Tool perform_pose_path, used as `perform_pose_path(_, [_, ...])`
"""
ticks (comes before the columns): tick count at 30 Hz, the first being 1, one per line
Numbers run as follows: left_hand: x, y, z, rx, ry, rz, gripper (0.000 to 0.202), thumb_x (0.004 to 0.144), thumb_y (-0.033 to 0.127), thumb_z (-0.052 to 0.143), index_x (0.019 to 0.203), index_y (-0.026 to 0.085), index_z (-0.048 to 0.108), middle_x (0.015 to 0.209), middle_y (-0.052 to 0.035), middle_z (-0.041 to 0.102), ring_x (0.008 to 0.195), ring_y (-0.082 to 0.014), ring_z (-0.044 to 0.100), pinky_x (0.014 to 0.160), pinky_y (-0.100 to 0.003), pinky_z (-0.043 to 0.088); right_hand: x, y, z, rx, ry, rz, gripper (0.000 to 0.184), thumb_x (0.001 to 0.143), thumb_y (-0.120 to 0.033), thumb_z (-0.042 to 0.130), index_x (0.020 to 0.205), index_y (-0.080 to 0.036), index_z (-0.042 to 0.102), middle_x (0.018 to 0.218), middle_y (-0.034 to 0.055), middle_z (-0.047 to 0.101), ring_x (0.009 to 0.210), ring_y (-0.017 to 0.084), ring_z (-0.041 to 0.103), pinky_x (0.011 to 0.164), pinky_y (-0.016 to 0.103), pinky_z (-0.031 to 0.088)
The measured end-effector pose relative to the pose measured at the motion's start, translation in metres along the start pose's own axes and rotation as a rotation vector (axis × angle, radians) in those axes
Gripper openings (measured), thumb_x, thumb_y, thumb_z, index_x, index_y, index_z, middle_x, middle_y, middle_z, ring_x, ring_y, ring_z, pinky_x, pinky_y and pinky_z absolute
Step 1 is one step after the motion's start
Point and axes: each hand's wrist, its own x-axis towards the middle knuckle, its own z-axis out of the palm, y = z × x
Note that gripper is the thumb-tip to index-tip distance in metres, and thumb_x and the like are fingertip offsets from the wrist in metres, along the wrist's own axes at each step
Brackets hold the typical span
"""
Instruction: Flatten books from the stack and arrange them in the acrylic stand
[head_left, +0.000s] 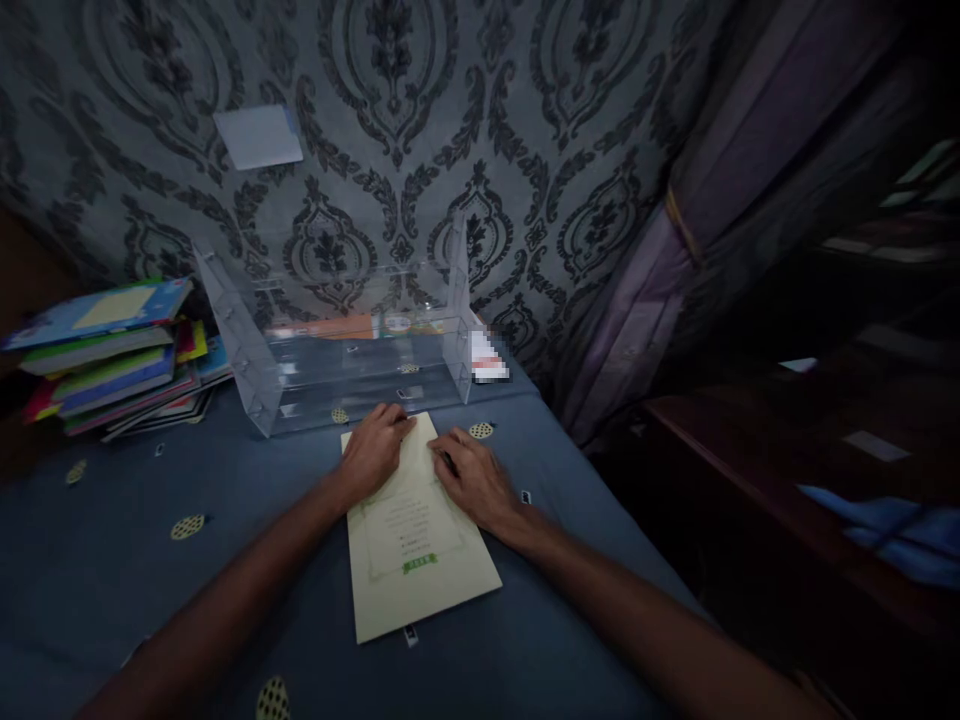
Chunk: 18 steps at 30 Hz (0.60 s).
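A thin cream-coloured book (427, 590) lies flat on the blue tablecloth, with small printed lines and a green label on its cover. My left hand (377, 452) is closed at the book's far left edge, its curled fingers resting on the cover. At the far right edge, my right hand (471, 478) is closed too, thumb and fingers bent together against the book. Parts of the fingertips of both hands are hidden. Just beyond the hands stands a clear plastic rack (259, 375) with upright side panels.
A stack of books (112, 365) sits at the left. The patterned wall (397, 150) rises behind the rack, with a pale rectangular panel (259, 137) on it. The blue tablecloth (247, 590) ends at right beside a tied purple curtain (637, 320) and dark furniture (750, 470).
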Motion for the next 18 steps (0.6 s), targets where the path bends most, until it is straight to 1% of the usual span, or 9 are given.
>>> perform_pose_path(4, [0.011,0.005,0.005,0.007,-0.005,0.023,0.035,0.088,0.001,0.043,0.106,0.017,0.069,0.097,-0.0073,0.061,0.092,-0.0234,0.052,0.080,-0.033,0.046,0.001,0.002,0.000,0.019,-0.015,0.002,0.019,0.090,-0.012,0.052,0.097,-0.019,0.068,0.092,0.0048,0.062,0.082,0.018,0.061,0.074,0.027,0.044])
perform_pose_path(9, [0.012,0.003,0.010,-0.049,0.040,0.035,0.037,0.091,0.003,0.042,0.114,0.019,0.067,0.100,-0.0066,0.059,0.095,-0.0224,0.052,0.083,-0.033,0.045,0.004,0.008,-0.002,0.057,0.006,-0.029,0.022,0.091,-0.012,0.051,0.104,-0.020,0.067,0.093,0.0047,0.063,0.082,0.017,0.061,0.076,0.028,0.045])
perform_pose_path(11, [0.011,0.001,0.012,-0.067,0.055,0.044,0.037,0.092,0.004,0.042,0.116,0.019,0.066,0.101,-0.0068,0.058,0.095,-0.0223,0.051,0.084,-0.033,0.045,0.008,0.011,-0.002,0.029,0.000,-0.040,0.025,0.092,-0.013,0.051,0.109,-0.020,0.067,0.096,0.0058,0.063,0.086,0.018,0.059,0.078,0.029,0.045])
perform_pose_path(14, [0.011,0.000,0.012,-0.091,0.058,0.043,0.036,0.091,0.004,0.043,0.116,0.018,0.065,0.100,-0.0075,0.057,0.094,-0.0228,0.051,0.084,-0.035,0.046,0.015,0.016,0.000,-0.059,-0.016,-0.085,0.028,0.093,-0.015,0.051,0.116,-0.020,0.066,0.103,0.0083,0.061,0.096,0.022,0.055,0.084,0.033,0.044])
perform_pose_path(18, [0.011,-0.001,0.014,-0.089,0.064,0.047,0.042,0.086,0.001,0.041,0.116,0.018,0.065,0.101,-0.0082,0.058,0.094,-0.0233,0.052,0.084,-0.036,0.047,0.023,0.021,0.004,-0.126,-0.014,-0.122,0.034,0.095,-0.018,0.049,0.126,-0.023,0.062,0.110,0.0097,0.058,0.104,0.024,0.050,0.090,0.038,0.041])
